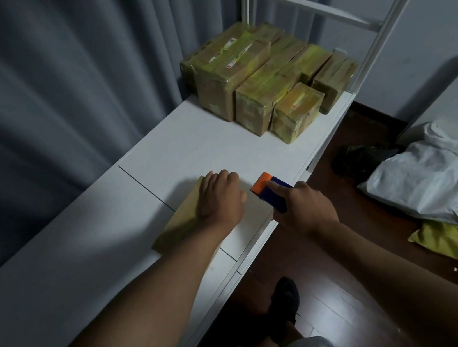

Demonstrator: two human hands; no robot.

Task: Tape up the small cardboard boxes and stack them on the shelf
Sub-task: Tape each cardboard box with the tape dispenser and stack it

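While several taped boxes (267,79) already sit grouped at the far end of the white shelf (183,147), wrapped in yellowish tape, one plain cardboard box (181,221) lies at the near edge and shows no tape on the part that is visible, so the job looks well along, with at least this one left to seal and stack. The left hand (219,198) rests on top of that box, palm down; its fingers reach over the far edge and seem loosely bent, though the dim light makes it hard to tell whether they grip. Just to the right, the right hand (303,207) is wrapped around a blue and orange tape dispenser (269,189), index finger laid along its top, its toothed orange end pointing toward the box's right side.
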